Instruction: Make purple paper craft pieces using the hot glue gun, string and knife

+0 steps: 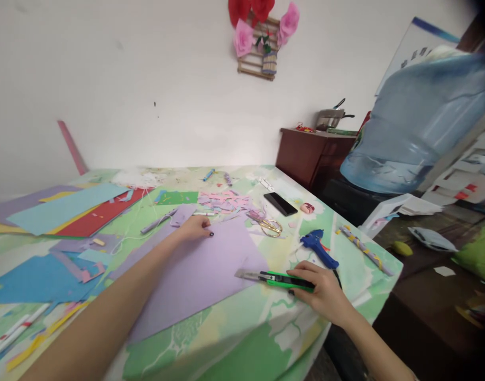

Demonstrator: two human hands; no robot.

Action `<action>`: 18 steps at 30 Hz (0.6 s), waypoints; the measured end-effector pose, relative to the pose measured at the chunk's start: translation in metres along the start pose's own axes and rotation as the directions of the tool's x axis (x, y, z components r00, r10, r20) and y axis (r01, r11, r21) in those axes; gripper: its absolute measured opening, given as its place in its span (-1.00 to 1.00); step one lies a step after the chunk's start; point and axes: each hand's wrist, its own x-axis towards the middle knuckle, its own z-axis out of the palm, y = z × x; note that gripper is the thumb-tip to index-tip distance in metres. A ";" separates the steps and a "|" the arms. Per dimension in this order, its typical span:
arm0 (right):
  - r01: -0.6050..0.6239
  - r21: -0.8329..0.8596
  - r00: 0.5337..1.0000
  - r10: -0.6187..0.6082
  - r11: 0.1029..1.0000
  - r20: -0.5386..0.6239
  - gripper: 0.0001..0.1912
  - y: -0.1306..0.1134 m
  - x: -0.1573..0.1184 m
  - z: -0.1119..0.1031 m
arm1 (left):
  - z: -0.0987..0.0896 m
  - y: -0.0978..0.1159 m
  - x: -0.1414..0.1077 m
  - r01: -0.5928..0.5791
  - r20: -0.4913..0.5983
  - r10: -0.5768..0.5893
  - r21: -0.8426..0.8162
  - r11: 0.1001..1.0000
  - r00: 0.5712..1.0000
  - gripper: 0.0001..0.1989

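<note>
A large sheet of purple paper lies at an angle on the patterned tablecloth. At its far edge is my left hand, fingers curled and pressed together; whether they pinch anything is too small to tell. My right hand grips a green and black utility knife, whose blade points left over the sheet's right edge. Gold-handled scissors lie beyond the sheet. A blue glue gun rests just beyond my right hand.
A black phone, pink paper scraps and a wrapped stick lie farther back and right. Coloured sheets and blue paper cover the left side. A large water bottle stands beyond the table's right edge.
</note>
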 end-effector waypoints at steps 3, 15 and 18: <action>-0.036 -0.010 0.998 0.036 0.999 -0.053 -0.74 0.006 0.004 0.002 | -0.002 0.002 0.011 0.004 -0.121 -0.003 0.011 1.000 0.993 -0.89; -0.237 -0.061 0.906 0.198 0.970 -0.375 -0.78 0.010 0.009 0.019 | 0.019 0.052 -0.010 -0.167 -0.227 0.156 -0.029 0.986 0.961 -0.83; -0.278 -0.114 0.908 0.222 0.954 -0.357 -0.79 0.006 0.016 0.020 | 0.033 0.070 -0.034 -0.259 -0.103 0.248 -0.117 0.959 0.963 -0.87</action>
